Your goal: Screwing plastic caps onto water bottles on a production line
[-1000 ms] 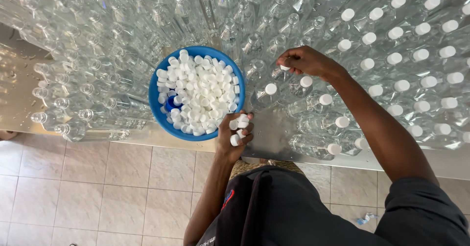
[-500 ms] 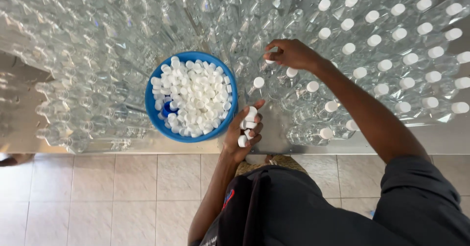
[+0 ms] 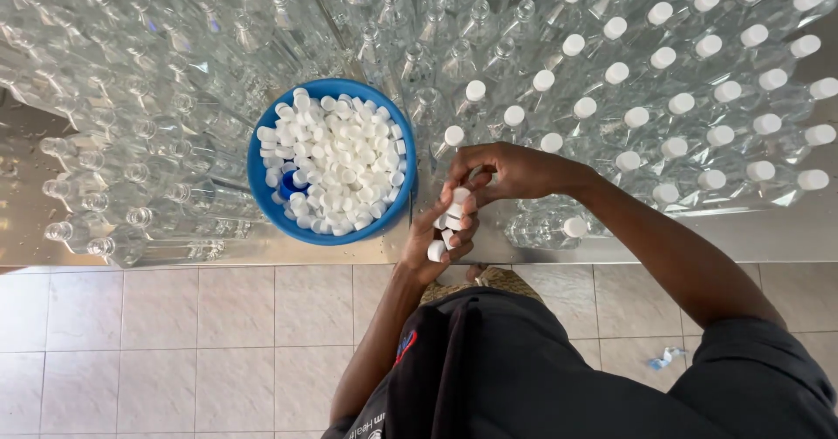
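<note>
The right hand [image 3: 511, 170] has come back from the capped bottles [image 3: 681, 107], where it was a moment ago, and now meets the left hand [image 3: 441, 234] just in front of the body. Its fingers pinch one white cap [image 3: 460, 196] off the small stack held there. The left fingers are curled around several caps [image 3: 436, 249], cupped loosely. So the last bottle looks capped, and another cap is being picked up. The blue bowl [image 3: 262, 195] of caps sits just left of the hands on the steel surface [image 3: 751, 234]; open bottles [image 3: 175, 99] crowd the far side.
</note>
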